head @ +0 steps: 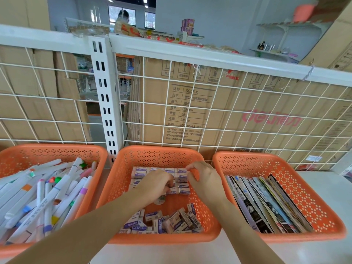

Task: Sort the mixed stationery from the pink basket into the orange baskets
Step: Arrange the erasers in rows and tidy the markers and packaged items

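- Stacked erasers point(181, 175) fill the 12 o'clock end of the middle orange basket point(122, 187), long axes running 9-to-3.
- Loose erasers point(153, 215) lie at 6 o'clock of both hands.
- Left hand point(154, 184) pinches into the stack; right hand point(204, 178) curls its fingers over the stack's 3 o'clock edge.
- Sleeves read "ERASER"; the carton point(190, 111) behind reads "SG07-K".
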Demonstrator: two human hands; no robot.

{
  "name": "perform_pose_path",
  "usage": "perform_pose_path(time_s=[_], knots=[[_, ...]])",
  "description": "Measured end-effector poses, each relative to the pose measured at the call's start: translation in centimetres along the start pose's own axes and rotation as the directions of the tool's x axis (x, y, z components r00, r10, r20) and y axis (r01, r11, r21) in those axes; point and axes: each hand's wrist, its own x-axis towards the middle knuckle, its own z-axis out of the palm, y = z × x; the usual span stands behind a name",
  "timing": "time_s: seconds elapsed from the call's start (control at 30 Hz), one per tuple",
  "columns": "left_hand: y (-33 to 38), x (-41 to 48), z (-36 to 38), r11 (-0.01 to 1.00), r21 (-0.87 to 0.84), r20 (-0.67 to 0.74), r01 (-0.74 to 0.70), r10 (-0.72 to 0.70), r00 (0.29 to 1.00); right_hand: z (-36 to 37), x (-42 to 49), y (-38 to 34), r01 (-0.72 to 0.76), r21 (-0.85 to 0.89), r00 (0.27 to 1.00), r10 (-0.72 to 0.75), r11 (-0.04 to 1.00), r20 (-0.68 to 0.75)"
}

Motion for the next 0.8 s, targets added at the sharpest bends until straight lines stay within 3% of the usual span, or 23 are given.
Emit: perform_pose_path(time_s=[0.17,0.4,0.7,0.8], knots=[[0.32,-0.27,-0.22,0.995,0.093,-0.064,-0.03,0.036,0.997,0.02,0.01,0.02,0.011,-0.001,1.0,-0.011,1.0,-0.017],[0.41,-0.64,-0.57,0.972,0.202,0.01,-0.119,0.119,0.993,0.09,0.08,0.19,0.019,0.0,1.0,-0.019,1.0,-0.025],[0.5,-0.87,-0.76,0.982,0.182,-0.03,-0.046,0.053,0.998,-0.08,-0.02,-0.01,0.023,-0.027,1.0,-0.023,0.999,-0.005],[0.49,-1.03,-1.04,0.982,0.183,-0.027,-0.044,0.05,0.998,-0.48,0.3,-0.32,0.054,-0.059,0.99,-0.045,0.997,0.136]])
